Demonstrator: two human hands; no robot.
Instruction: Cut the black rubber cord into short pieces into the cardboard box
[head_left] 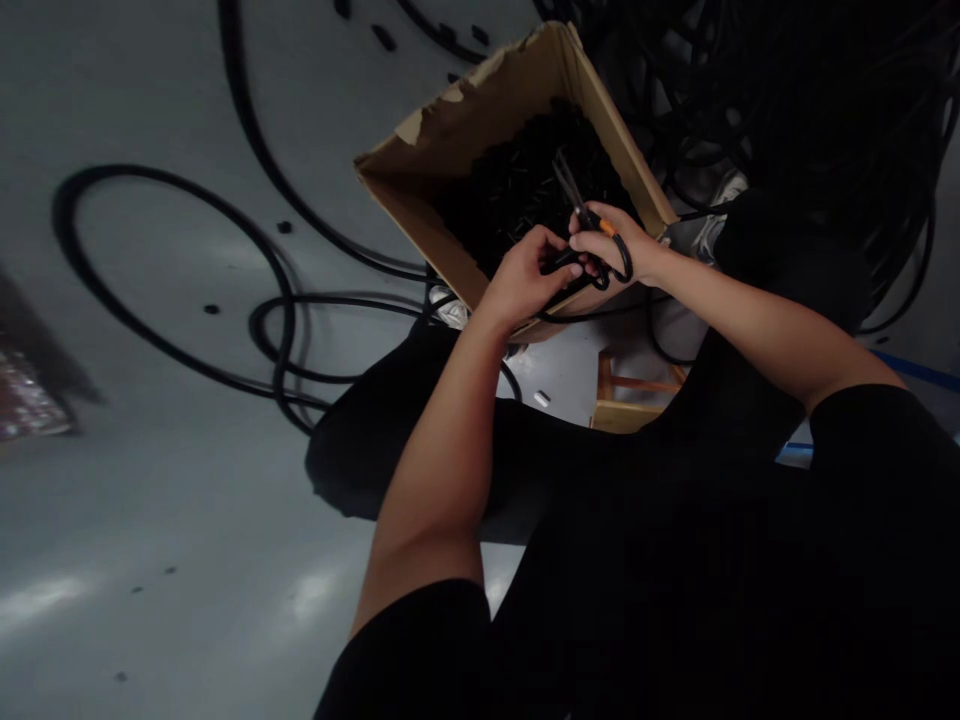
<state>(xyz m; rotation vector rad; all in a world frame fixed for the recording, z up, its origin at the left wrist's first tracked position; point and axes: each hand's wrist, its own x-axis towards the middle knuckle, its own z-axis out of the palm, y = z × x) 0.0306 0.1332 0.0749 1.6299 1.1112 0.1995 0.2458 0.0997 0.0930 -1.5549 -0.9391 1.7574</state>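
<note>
Black-and-orange scissors are in my right hand, with their blades pointing up and to the left over an open cardboard box. My left hand is closed on a black tube at the box's near edge, its fingertips close to my right hand. Many small black pieces lie inside the box. The part of the tube between the two hands is partly hidden by the fingers.
Long black tubing loops over the grey floor on the left, and a dark tangle of it lies at the upper right. A wooden frame stands below the box. Small black bits are scattered about.
</note>
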